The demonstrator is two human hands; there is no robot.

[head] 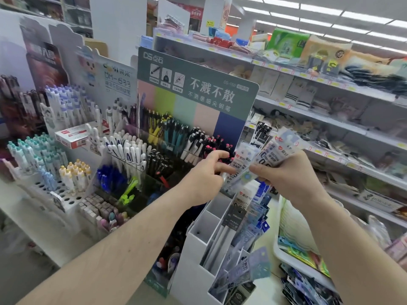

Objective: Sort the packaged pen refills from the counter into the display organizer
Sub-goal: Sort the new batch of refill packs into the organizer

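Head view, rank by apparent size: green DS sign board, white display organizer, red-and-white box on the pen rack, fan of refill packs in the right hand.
1. green DS sign board
2. white display organizer, near the camera, so close to the board; order unsure
3. fan of refill packs held by the right hand
4. red-and-white box

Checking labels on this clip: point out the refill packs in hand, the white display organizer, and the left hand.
refill packs (272, 150), head view, printed front of the fanned bundle.
white display organizer (199, 233), head view, left outer wall.
left hand (204, 175), head view, back of hand.
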